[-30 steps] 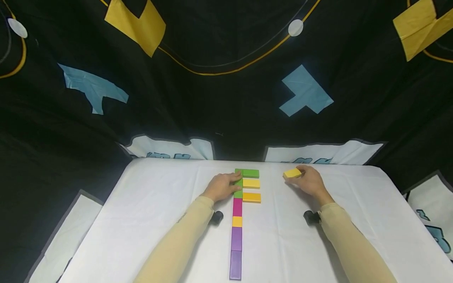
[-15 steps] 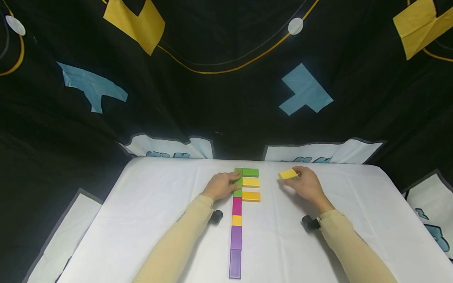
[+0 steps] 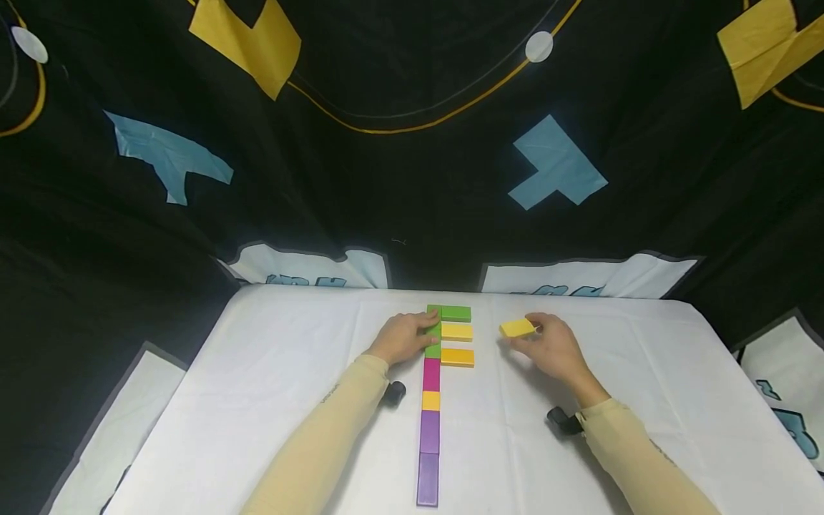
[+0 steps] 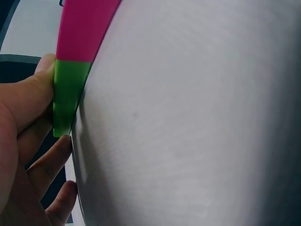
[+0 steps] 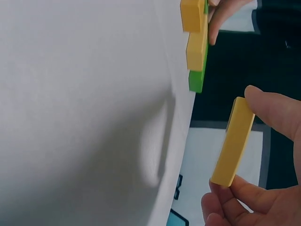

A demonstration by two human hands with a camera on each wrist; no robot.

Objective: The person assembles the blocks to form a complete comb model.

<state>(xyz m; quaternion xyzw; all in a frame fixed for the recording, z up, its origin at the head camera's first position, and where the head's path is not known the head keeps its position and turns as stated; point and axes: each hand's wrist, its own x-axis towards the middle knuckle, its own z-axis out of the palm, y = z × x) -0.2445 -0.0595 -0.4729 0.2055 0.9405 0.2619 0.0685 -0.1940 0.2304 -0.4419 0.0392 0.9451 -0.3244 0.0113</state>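
In the head view, my right hand (image 3: 552,347) pinches a yellow block (image 3: 518,328) between thumb and fingertips, raised over the white table. The right wrist view shows the thumb at one end of this yellow block (image 5: 233,143) and fingers at the other. My left hand (image 3: 402,337) holds the green part (image 3: 434,350) at the far end of a column of flat blocks, thumb and fingertips against it. Below the green come a magenta block (image 3: 431,375), a small orange-yellow one (image 3: 430,400) and two purple blocks (image 3: 429,432).
Branching right from the column are a green block (image 3: 455,313) and two yellow blocks (image 3: 456,332), side by side with gaps. White cloth covers the table (image 3: 283,343). A black curtain (image 3: 412,193) with coloured patches hangs behind. Dark wrist cameras (image 3: 563,420) sit under both wrists.
My right hand has moved left and slightly nearer with the yellow block, towards the branching blocks. The left hand stays in place on the green part of the column.
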